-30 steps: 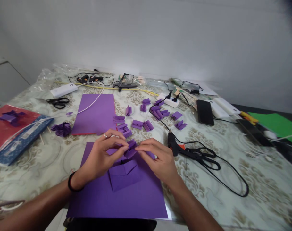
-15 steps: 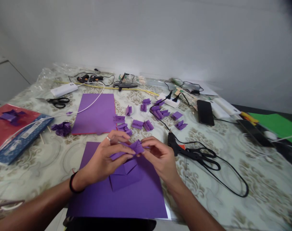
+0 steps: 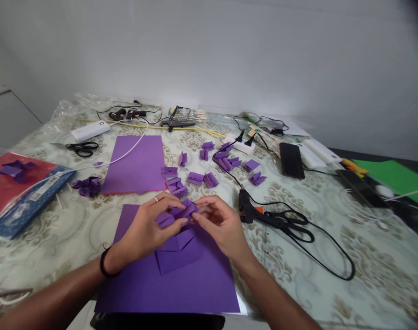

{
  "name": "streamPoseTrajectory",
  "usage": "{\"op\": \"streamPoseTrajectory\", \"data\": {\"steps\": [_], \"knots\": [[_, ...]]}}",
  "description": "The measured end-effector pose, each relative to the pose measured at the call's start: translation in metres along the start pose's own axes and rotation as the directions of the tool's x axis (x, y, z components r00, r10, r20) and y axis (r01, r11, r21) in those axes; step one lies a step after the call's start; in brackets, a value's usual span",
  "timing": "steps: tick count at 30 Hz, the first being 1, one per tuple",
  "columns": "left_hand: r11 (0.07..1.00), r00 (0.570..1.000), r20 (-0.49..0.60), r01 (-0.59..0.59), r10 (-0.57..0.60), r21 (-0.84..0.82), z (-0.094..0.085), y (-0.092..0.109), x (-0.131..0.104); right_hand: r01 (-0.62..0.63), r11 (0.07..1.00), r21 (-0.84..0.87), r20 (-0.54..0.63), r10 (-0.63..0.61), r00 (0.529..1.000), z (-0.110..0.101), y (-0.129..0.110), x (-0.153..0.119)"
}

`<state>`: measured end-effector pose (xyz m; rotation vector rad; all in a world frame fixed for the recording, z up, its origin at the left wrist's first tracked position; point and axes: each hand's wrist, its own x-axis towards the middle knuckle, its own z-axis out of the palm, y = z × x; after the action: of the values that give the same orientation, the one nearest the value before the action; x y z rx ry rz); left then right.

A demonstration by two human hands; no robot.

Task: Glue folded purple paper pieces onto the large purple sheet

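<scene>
A folded purple paper piece [image 3: 185, 210] is pinched between both hands above the large purple sheet [image 3: 167, 293]. My left hand [image 3: 153, 225] grips it from the left, thumb below and fingers above, a ring on one finger. From the right, my right hand [image 3: 220, 224] holds its edge between thumb and fingertips. Beneath them, a larger folded purple paper [image 3: 177, 256] lies on the sheet, partly covered by the hands. Several small folded purple pieces [image 3: 210, 180] are scattered just beyond.
To the right lies a black glue gun [image 3: 249, 208] with its looping cord, touching black-handled scissors [image 3: 291, 224]. Farther back are a power strip [image 3: 239, 145] and a phone [image 3: 291, 160]. On the left are crumpled purple paper [image 3: 87, 186], other scissors [image 3: 81, 147] and a purple sheet [image 3: 135, 162].
The held purple piece has shifted slightly left and tilted, and my right hand has moved left with it. The whole view has shifted a little.
</scene>
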<state>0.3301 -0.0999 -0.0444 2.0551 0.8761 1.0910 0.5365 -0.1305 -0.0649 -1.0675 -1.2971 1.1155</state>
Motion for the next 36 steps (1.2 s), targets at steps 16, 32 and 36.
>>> {"op": "streamPoseTrajectory", "data": {"steps": [16, 32, 36], "knots": [[0.998, 0.999, -0.037, -0.022, 0.024, 0.065, 0.004, -0.009, 0.000, 0.102, 0.961, -0.257, -0.039, -0.116, 0.992, 0.005, 0.003, -0.003], [0.947, 0.967, 0.083, 0.251, -0.239, -0.202, 0.007, -0.016, -0.001, -0.057, 0.984, -0.170, -0.048, 0.050, 0.998, -0.011, 0.012, 0.013], [0.962, 0.962, 0.139, 0.251, -0.235, -0.108, 0.003, -0.010, -0.001, -0.058, 0.966, -0.251, -0.189, 0.010, 0.982, -0.036, 0.016, 0.024]]}}
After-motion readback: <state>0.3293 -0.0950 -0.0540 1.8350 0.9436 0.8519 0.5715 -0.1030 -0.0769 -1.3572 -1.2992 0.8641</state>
